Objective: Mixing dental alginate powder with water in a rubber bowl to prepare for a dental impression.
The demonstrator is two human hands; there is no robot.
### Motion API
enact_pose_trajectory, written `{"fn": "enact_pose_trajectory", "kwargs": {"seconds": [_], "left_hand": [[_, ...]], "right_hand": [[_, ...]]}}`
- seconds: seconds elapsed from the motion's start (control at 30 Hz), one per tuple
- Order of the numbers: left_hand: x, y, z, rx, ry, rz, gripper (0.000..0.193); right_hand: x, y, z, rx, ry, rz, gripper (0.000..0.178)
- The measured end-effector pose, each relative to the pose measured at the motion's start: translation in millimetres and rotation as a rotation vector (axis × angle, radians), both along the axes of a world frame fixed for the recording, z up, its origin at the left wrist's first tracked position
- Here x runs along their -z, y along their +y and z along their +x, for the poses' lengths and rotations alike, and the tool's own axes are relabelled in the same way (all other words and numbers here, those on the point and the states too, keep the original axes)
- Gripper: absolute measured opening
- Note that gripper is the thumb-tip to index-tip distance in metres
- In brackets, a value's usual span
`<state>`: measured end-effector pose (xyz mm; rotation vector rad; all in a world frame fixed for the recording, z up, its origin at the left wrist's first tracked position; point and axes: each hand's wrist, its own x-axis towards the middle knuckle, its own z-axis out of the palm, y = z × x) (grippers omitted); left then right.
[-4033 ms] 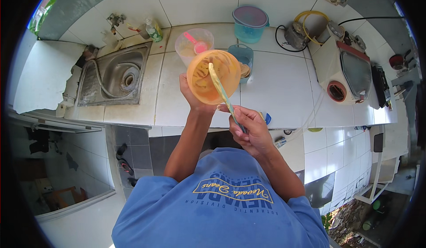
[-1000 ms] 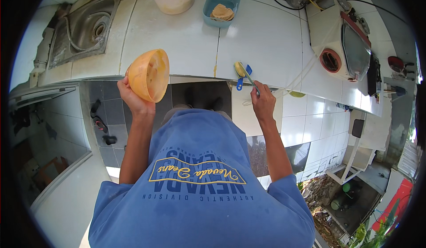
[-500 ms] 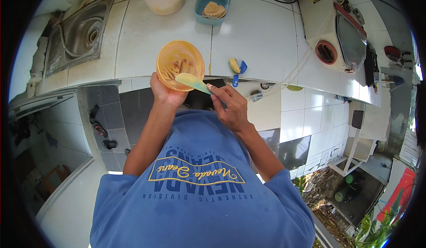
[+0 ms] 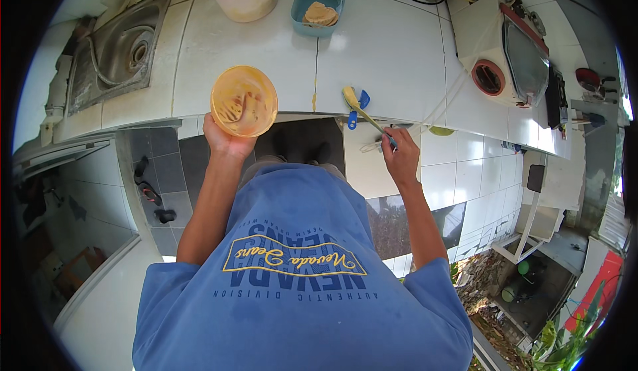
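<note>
My left hand (image 4: pixel 228 138) grips a round yellow-orange bowl (image 4: pixel 265 105) from below and the side, above the counter's front edge. Brown and pale smears coat the inside of the bowl. To the right, my right hand (image 4: pixel 401 153) is closed on the handle end of a yellowish spatula (image 4: pixel 372 120), seen nearly edge-on. Its far end reaches a small blue scoop (image 4: pixel 364 98) on the counter, with a yellow lump or head beside it. Whether the spatula touches the scoop cannot be made out.
A white tiled counter (image 4: pixel 382 52) bears a blue tub (image 4: pixel 300 12) with a tan mass inside. Beside it stands a translucent bucket (image 4: pixel 246 4) holding something pink. A metal sink (image 4: pixel 119 55) lies at the left, a white and red appliance (image 4: pixel 495 52) at the right.
My left hand and the bowl have shifted left. My right hand has drawn the spatula out of the bowl's mouth and moved it right, toward the blue scoop.
</note>
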<state>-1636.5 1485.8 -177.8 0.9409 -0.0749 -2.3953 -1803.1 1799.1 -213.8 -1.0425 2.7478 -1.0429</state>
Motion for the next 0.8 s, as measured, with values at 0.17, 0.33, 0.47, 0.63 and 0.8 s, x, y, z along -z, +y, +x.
{"fn": "enact_pose_trajectory", "kwargs": {"seconds": [0.17, 0.33, 0.47, 0.63, 0.8], "left_hand": [[4, 6, 6, -0.027, -0.049, 0.036, 0.043], [2, 6, 9, -0.028, -0.046, 0.025, 0.044], [-1, 7, 9, -0.035, -0.057, 0.03, 0.044], [3, 7, 8, -0.029, -0.105, 0.016, 0.049], [0, 9, 8, -0.042, -0.108, 0.025, 0.044]], "right_hand": [[1, -3, -4, -0.008, 0.042, 0.01, 0.014], [-4, 0, -9, 0.003, 0.048, 0.019, 0.014], [0, 1, -12, -0.023, 0.051, 0.041, 0.014], [1, 3, -13, -0.015, 0.059, 0.037, 0.014], [-1, 4, -16, -0.022, 0.06, 0.051, 0.014]]}}
